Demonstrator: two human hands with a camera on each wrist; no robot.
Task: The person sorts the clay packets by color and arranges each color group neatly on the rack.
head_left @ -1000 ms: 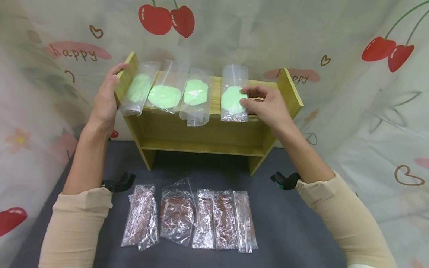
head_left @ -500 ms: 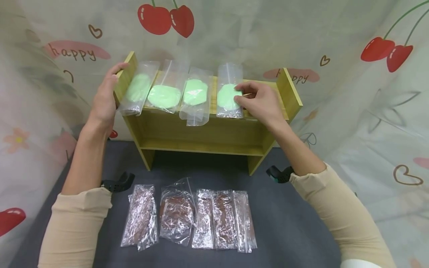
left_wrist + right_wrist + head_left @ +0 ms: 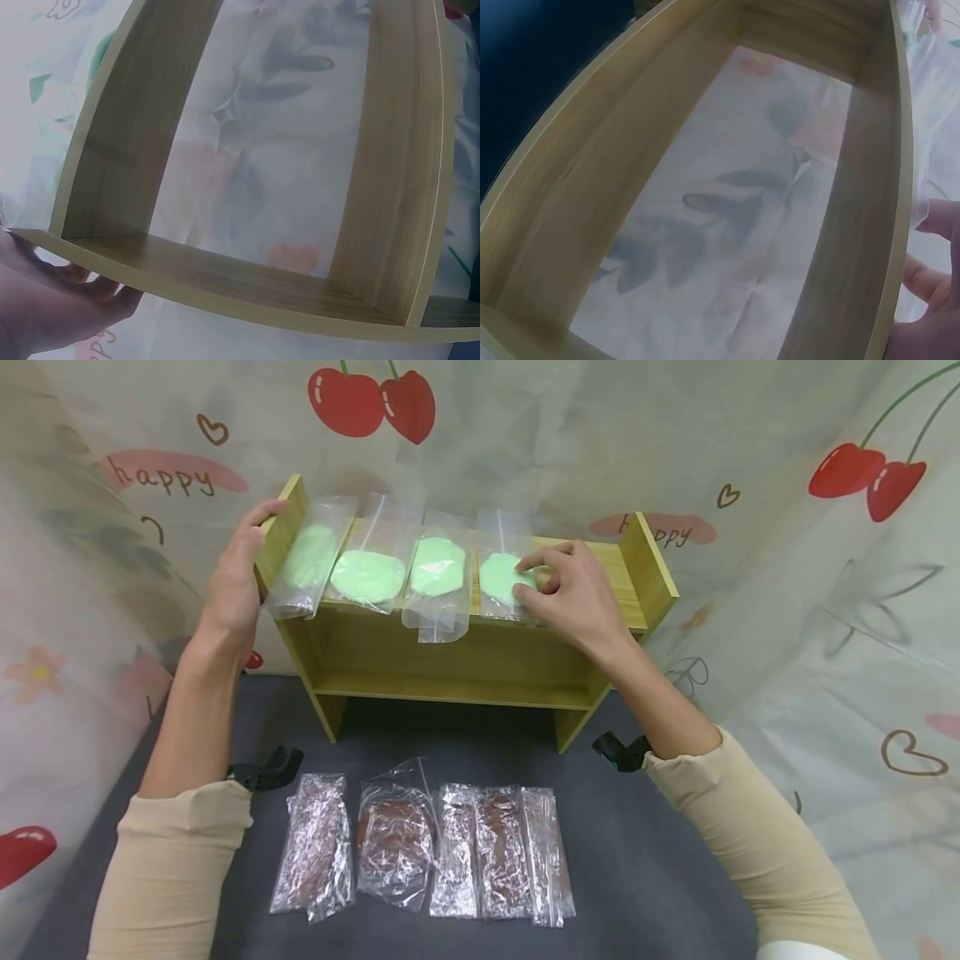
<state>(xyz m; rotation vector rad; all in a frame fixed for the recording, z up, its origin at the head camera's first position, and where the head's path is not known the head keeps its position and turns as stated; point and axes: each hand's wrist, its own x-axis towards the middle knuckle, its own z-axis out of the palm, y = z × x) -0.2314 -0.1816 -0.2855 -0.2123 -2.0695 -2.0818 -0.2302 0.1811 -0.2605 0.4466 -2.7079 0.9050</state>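
On the top board of a small wooden shelf [image 3: 450, 681], several clear zip bags lie in a row, each with a flat pale green slab inside. My right hand [image 3: 573, 597] pinches the right edge of the rightmost bag [image 3: 501, 578], thumb and index finger at its green slab. To its left lies another green-filled bag [image 3: 437, 568], then a wider one [image 3: 367, 578], then a tilted one [image 3: 311, 556] against the left side panel. My left hand [image 3: 236, 572] grips that panel [image 3: 283, 539] from outside. In the right wrist view, fingers [image 3: 928, 279] show beside the shelf's edge.
In front of the shelf, several clear bags with brown contents lie on the dark table [image 3: 645, 868], among them a wide bag [image 3: 397, 847] and a narrow one [image 3: 502, 856]. A patterned curtain [image 3: 525, 435] hangs close behind and at both sides.
My right hand has slid the rightmost green bag left along the top board, closer to its neighbour. The left hand and the brown bags stay where they were.
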